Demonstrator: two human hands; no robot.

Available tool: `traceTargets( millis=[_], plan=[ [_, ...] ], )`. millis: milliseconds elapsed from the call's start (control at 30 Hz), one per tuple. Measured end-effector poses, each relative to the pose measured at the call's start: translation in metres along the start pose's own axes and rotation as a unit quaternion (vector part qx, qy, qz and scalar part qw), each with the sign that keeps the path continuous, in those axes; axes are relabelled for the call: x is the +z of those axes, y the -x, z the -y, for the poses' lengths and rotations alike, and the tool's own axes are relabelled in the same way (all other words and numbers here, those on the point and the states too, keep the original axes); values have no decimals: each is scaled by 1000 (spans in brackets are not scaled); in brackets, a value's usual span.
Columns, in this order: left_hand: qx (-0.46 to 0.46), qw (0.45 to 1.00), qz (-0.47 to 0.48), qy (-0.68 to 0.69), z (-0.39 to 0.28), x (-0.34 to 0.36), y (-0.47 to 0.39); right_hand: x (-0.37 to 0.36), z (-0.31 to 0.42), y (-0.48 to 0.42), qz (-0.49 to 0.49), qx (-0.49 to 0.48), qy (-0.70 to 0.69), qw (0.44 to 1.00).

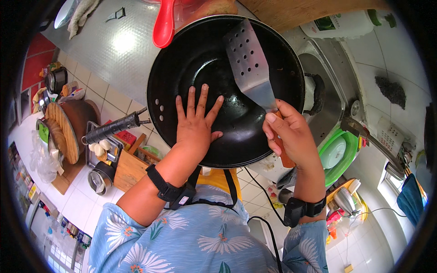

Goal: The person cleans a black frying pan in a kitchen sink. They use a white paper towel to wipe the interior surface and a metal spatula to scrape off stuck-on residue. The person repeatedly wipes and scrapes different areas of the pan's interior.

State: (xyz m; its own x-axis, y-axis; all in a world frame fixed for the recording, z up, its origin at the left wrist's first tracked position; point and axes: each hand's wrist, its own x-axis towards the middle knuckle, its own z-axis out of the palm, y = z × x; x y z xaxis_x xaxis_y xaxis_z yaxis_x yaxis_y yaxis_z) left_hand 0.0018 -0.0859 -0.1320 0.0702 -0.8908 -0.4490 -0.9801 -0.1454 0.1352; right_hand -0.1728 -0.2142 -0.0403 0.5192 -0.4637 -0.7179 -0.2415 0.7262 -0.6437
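Observation:
A large black wok (pixel 191 51) lies before me at the metal counter and sink, its wrapped long handle (pixel 112 129) pointing left and a small dark loop handle (pixel 317 94) at its right. Over the wok's inside, my left hand (pixel 196 126) is spread palm down with the fingers apart; whether the palm touches the surface I cannot tell. My right hand (pixel 290 133) grips the wooden handle of a perforated metal spatula (pixel 247 54). Its blade is tilted up above the wok's right part, pointing away from me.
A red plastic spoon (pixel 164 27) lies at the wok's far rim. At the right are a metal sink (pixel 315 65), a green basin (pixel 344 167) with a bowl, and a white bottle (pixel 341 25). Black cables (pixel 269 221) hang near my right arm.

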Motion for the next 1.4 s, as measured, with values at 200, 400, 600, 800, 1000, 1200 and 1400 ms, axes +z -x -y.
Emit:
traceTargets(
  millis=[200,400,600,800,1000,1200,1400],
  plan=[
    [-3,1000,9,-2,-1,-1,-1,-1,-12,22,-38,-12,33,999],
    [-6,1000,28,7,-1,-5,-1,-15,-54,78,-211,-75,33,974],
    [-7,999,33,3,-1,-3,-2,-12,-83,114,-290,-89,42,952],
    [-4,1000,22,1,-1,-2,-1,-3,-91,115,-271,-120,-7,955],
    [4,1000,14,2,0,-1,-1,4,-89,115,-282,-100,17,954],
    [1,1000,16,2,0,-1,0,20,-85,103,-342,-74,76,934],
    [5,1000,15,-8,0,-1,-1,22,-61,51,-268,-134,50,953]
  ],
)
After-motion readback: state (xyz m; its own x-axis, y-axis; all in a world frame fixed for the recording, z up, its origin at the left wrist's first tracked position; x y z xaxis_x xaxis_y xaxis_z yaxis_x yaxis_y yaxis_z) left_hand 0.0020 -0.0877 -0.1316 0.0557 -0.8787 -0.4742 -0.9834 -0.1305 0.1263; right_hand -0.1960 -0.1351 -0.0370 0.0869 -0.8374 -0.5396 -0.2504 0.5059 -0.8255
